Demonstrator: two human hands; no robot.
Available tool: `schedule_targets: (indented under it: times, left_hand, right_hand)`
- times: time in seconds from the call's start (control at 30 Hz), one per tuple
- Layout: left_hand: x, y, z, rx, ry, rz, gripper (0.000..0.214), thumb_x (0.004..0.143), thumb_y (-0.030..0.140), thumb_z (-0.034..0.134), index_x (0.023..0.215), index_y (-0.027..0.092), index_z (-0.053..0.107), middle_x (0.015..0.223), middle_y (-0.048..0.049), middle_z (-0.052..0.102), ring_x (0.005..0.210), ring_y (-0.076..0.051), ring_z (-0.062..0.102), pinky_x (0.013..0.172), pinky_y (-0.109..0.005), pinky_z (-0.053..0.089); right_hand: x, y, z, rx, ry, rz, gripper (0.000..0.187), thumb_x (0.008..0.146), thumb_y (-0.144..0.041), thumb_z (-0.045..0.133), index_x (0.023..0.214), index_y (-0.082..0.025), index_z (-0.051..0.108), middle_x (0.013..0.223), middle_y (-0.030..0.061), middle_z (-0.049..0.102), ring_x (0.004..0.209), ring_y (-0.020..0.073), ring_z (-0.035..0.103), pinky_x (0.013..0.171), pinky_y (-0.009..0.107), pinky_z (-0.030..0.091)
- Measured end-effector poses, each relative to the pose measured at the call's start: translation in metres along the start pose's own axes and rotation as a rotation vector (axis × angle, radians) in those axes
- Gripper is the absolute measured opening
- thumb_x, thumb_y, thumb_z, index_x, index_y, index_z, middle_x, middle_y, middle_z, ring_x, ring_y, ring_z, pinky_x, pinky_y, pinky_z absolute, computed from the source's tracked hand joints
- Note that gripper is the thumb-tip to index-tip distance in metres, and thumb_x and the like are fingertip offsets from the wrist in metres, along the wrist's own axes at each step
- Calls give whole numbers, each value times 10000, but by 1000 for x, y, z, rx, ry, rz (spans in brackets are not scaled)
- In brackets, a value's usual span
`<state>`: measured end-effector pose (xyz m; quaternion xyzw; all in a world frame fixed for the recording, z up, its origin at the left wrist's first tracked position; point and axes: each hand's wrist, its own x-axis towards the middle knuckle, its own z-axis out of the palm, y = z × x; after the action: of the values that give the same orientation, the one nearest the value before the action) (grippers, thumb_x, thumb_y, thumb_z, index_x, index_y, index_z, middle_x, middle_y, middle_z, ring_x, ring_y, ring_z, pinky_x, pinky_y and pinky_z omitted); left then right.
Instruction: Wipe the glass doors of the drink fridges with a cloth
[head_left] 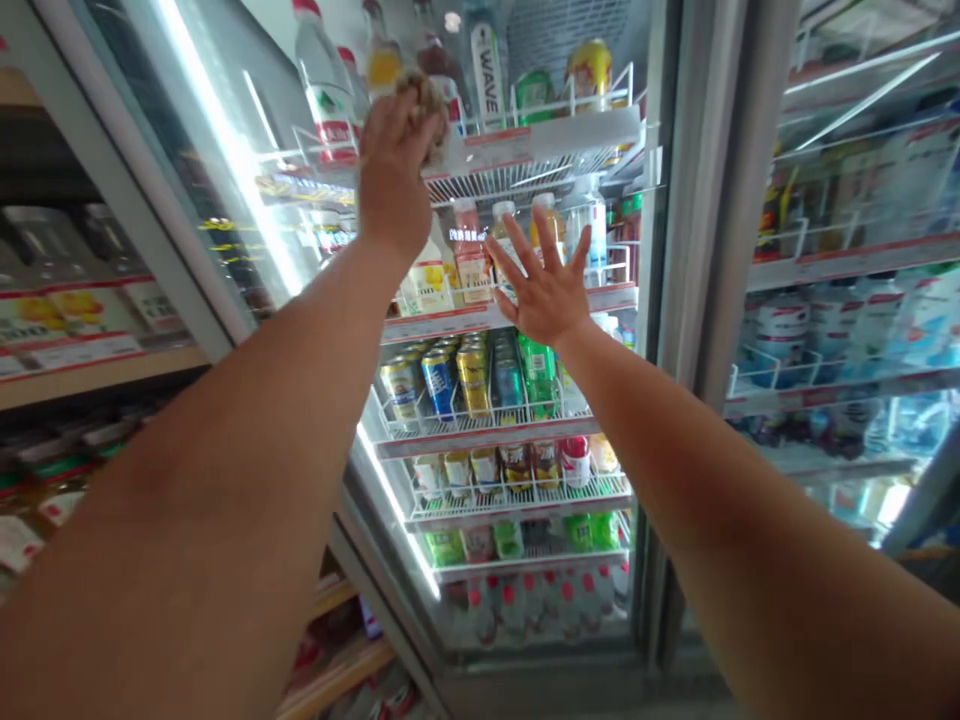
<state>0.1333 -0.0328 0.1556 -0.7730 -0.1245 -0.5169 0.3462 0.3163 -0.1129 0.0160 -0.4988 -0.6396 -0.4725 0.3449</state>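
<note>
My left hand (394,195) is raised to the upper part of a lit drinks fridge, its fingers closed around a crumpled brownish cloth (429,112). The cloth is blurred and covers part of the bottles behind it. Lower and to the right, my right hand (553,298) is held up with fingers spread, palm toward the fridge and nothing in it. Both hands appear to be at the glass front, in front of the shelves; exact contact cannot be made out. Behind the right hand are bottled drinks (471,255) on the second shelf.
The fridge's metal frame (686,300) runs down on the right, beside another drinks cabinet (847,330). Cans (472,380) fill a middle wire shelf, with red-capped bottles (517,605) at the bottom. A wooden shelf (105,372) with bottles stands at the left.
</note>
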Motion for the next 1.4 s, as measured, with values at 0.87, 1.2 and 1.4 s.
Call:
schedule_targets:
  times: [0.87, 1.2, 1.4]
  left_hand:
    - [-114, -15, -5, 106, 66, -154, 465, 1120, 218, 296, 1576, 222, 386, 1695, 77, 234, 1573, -181, 21, 1327, -512, 102]
    - [-117, -11, -9, 148, 95, -218, 480, 1126, 243, 300, 1601, 212, 359, 1709, 64, 186, 1574, -134, 26, 1336, -434, 96]
    - [-129, 25, -11, -30, -412, 415, 367, 1095, 277, 429, 1396, 360, 623, 1509, 110, 546, 1496, -151, 373, 1255, -399, 353]
  right_hand:
    - [3, 0, -2, 146, 165, 204, 672, 1008, -460, 272, 1636, -225, 311, 1712, 25, 192, 1597, 341, 118, 1238, 655, -86]
    - [-1, -1, -5, 67, 121, 191, 670, 979, -333, 317, 1621, -142, 337, 1697, 89, 245, 1585, 342, 179, 1242, 679, 6]
    - [-4, -4, -11, 79, 85, 214, 638, 1004, -362, 297, 1631, -244, 308, 1708, -4, 198, 1603, 272, 122, 1284, 630, 7]
